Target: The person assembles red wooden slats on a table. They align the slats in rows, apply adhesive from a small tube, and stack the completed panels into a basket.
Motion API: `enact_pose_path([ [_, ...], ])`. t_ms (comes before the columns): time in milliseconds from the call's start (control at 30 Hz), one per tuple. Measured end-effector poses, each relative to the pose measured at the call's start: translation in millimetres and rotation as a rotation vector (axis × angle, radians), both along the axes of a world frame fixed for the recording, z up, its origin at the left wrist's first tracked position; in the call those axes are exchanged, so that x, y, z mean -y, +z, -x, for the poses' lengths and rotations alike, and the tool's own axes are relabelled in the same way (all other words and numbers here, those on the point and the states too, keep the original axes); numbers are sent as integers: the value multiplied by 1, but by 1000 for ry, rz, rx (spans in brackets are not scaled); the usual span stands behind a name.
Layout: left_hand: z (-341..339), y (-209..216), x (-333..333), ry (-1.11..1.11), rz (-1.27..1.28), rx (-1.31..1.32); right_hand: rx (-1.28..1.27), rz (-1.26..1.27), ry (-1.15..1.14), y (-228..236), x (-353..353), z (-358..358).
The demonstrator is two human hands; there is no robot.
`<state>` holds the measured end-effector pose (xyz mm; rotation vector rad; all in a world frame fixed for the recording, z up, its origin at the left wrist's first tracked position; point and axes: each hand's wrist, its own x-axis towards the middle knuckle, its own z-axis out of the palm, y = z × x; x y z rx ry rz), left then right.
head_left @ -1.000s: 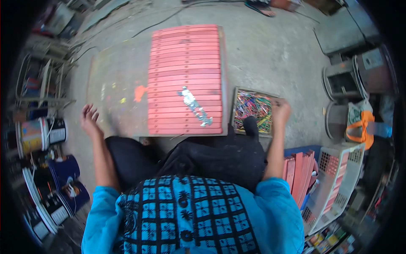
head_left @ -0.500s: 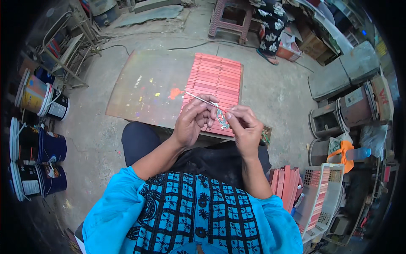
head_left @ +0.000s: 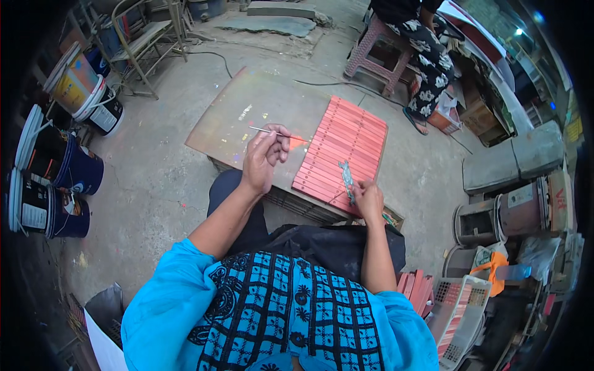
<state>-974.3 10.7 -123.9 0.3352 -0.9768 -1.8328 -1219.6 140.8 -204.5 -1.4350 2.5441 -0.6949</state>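
Note:
A thin stick-like tool (head_left: 267, 130), pale with a small reddish end, lies across the fingers of my left hand (head_left: 263, 157). That hand is closed around it, above the board's near edge; the tool's exact kind is unclear. My right hand (head_left: 369, 201) is over the near right part of a row of red slats (head_left: 346, 139). Its fingers are pinched at the lower end of a narrow, irregular silver-green piece (head_left: 346, 175) lying on the slats. The fingertips are partly hidden. The slats lie side by side, with dark dots in lines across them.
A paint-spotted board (head_left: 226, 120) supports the slats. Paint buckets (head_left: 77, 157) stand at the left beside a metal chair (head_left: 145, 46). Another person sits on a stool (head_left: 377, 59) at the far right. Near my right side, a white plastic crate (head_left: 455, 303) stands by more red slats (head_left: 414, 289).
My hands have moved apart: the left holds the tool off to the left, and the right has left the tool for the silver-green piece. The whole view has shifted and turned.

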Motion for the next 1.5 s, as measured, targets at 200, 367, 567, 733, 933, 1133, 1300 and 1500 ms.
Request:
enact_pose_path([
  [200,-12,-17,99,319,230,317,-68,-244,-70,-3,-1,-2],
  [367,4,-38,211,457,354,498,-45,-241,-100,-6,1,-4],
  [567,42,-74,325,502,373,777,38,-245,-98,-11,7,6],
  [733,74,-109,370,486,406,1037,180,-251,-148,-13,12,20],
  [933,93,-152,403,502,529,1099,295,-280,-187,-5,20,19],
  [1133,87,-164,418,497,605,1174,338,-303,-217,-2,26,18],
  [1300,87,-163,415,495,678,1169,341,-291,-218,-3,27,16],
  [1500,92,-178,416,513,668,1117,332,-259,-223,0,30,12],
])
